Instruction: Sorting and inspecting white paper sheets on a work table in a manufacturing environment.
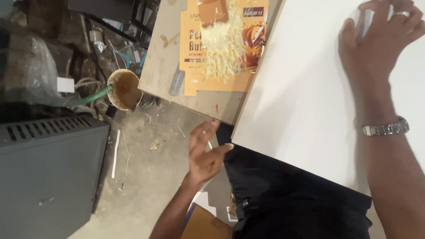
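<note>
The big white board (305, 93) fills the right side of the frame and runs off the top and right edges, so its full shape is hidden. The right hand (376, 44) lies flat on it at the upper right, fingers spread, with a small pale thing partly hidden under the fingers — too covered to name. A ring and a metal watch (386, 128) show on that arm. The left hand (206, 152) is at the board's lower left corner, fingers loosely curled and half open, fingertips just touching the corner; it grips nothing.

Just beside the board's left edge lies a brown wooden panel (166, 66) with an orange carton sheet (195, 48) and a pile of pale shavings (223, 44) on it. Left of that, a cup of brown glue (125, 88) sits on the dusty floor (146, 177), near a grey metal box (48, 172). The upper left corner is dark clutter, hard to make out.
</note>
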